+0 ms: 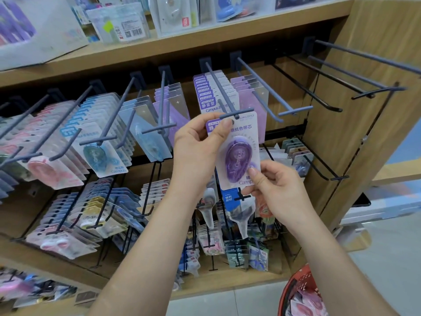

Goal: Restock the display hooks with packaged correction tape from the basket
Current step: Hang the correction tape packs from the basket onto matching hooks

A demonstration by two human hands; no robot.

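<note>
Both hands, left hand (196, 144) and right hand (276, 190), pinch one purple pack (238, 153) at its hook (227, 103); basket (296, 290) stock remains.

The correction tape package (245, 137) is matt printed card under a glossy clear plastic blister; its dispenser (237, 159) is translucent purple plastic. The display hooks (220, 87) look like metal rod with a matt blue-grey coat. The shelf (159, 51) is smooth, matt wood-grain board. The basket (295, 287), near right, is red perforated plastic.
</note>
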